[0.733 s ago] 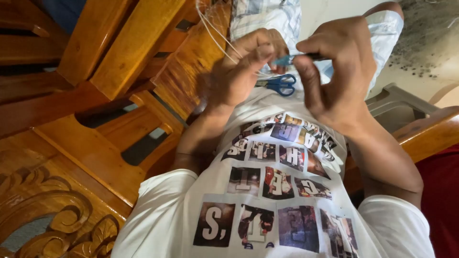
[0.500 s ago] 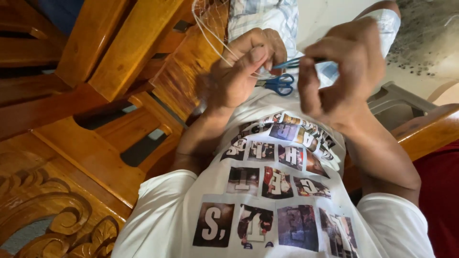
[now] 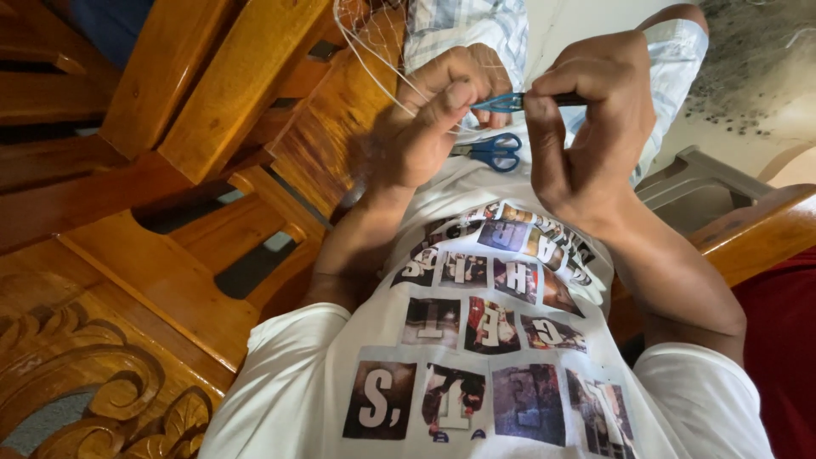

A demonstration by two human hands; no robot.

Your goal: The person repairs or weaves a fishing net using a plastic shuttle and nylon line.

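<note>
Raised in front of my chest, my left hand [image 3: 429, 115] pinches thin white net line [image 3: 374, 59] between thumb and fingers. My right hand [image 3: 586, 119] grips a slim blue netting needle [image 3: 510, 102] whose tip reaches my left thumb. Fine white mesh runs up from my left hand toward the top of the view. Blue-handled scissors [image 3: 491, 151] lie on my lap just below both hands. I wear a white T-shirt [image 3: 476, 340] with printed picture squares.
A carved wooden chair [image 3: 170, 170] with slats and armrest fills the left side. Plaid shorts [image 3: 463, 25] cover my legs at the top. A grey plastic chair [image 3: 697, 183] and a wooden arm [image 3: 748, 234] sit at the right, with red cloth [image 3: 782, 340] beside them.
My right hand has shifted slightly right and turned, bringing the blue needle level between both hands. My left hand keeps its pinch on the line.
</note>
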